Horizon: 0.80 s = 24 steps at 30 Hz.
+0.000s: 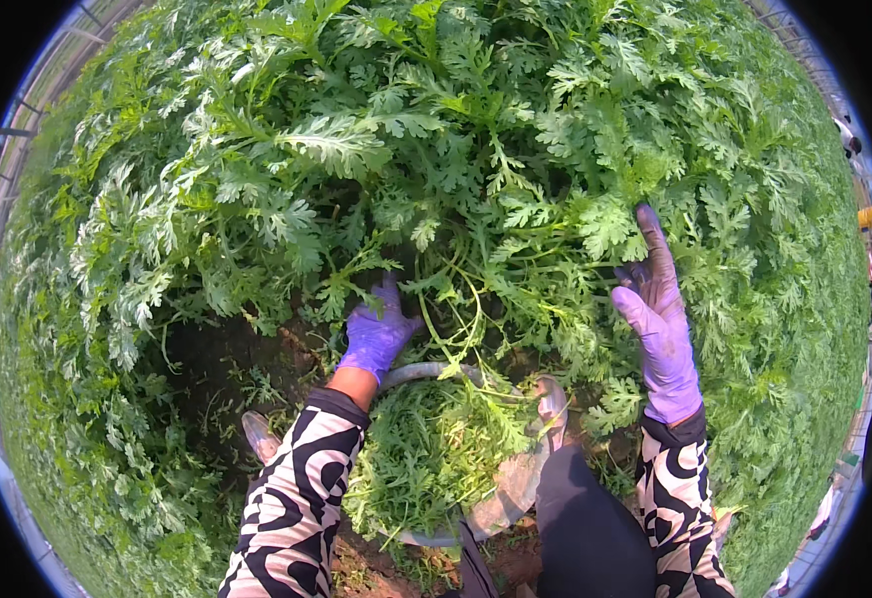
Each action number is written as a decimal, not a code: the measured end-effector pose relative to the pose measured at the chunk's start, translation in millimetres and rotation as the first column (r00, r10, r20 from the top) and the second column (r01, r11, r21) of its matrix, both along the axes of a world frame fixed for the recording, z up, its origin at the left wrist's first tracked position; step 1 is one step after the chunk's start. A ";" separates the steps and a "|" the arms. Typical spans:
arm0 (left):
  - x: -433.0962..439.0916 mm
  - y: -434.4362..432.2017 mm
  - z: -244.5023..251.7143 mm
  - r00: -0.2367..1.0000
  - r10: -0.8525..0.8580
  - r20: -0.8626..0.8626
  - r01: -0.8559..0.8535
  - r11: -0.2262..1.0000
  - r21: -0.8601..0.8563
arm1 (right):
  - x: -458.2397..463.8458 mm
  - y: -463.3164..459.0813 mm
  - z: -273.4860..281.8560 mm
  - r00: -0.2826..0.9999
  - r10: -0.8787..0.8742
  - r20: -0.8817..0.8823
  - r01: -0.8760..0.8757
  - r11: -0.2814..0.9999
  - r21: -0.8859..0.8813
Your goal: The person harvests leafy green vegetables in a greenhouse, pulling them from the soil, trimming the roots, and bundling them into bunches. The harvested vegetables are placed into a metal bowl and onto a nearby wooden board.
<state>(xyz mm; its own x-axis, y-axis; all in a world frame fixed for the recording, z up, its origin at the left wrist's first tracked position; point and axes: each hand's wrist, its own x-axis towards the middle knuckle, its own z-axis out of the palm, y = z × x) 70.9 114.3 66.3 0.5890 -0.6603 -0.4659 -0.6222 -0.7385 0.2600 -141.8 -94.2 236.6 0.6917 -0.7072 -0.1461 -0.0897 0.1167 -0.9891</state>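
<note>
My left hand (380,325), in a purple glove, reaches in among the stems of leafy green plants (481,164) just beyond a round basin; its fingertips are hidden by leaves and shade, so its grip cannot be made out. My right hand (656,314), in a purple glove with dirty fingers, is raised at the right with its fingers apart, beside lobed leaves, and holds nothing visible. Between my forearms, the grey basin (507,489) holds a heap of cut greens (436,448). A few long stems hang over its far rim.
Dense plants surround me on both sides and ahead. Bare soil (219,366) shows at the left of the basin. My shoes (260,437) and dark-clad leg (589,523) are close to the basin. A yellow object (869,217) and partial figures of people stand at the far right edge.
</note>
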 end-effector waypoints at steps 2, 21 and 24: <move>6.5 -39.7 -20.5 0.986 -0.098 0.134 0.085 0.991 0.102 | -8.2 -4.9 -4.1 1.000 0.002 -0.023 -0.001 1.000 0.023; -13.1 -39.0 17.3 0.890 -0.214 -0.403 0.270 0.959 0.088 | -18.0 -3.9 1.2 0.988 -0.036 -0.147 0.054 0.992 0.117; 0.8 -49.8 -0.3 0.963 -0.267 -0.032 0.265 0.962 -0.067 | -17.2 -0.8 5.1 0.995 -0.046 -0.090 0.060 0.986 0.154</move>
<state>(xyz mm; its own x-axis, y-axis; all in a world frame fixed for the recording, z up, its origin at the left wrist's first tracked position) 71.7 64.5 66.0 0.3701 -0.8189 -0.4387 -0.7821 -0.5295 0.3286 -159.0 -95.0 241.8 0.6339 -0.7064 -0.3150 -0.1629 0.2762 -0.9472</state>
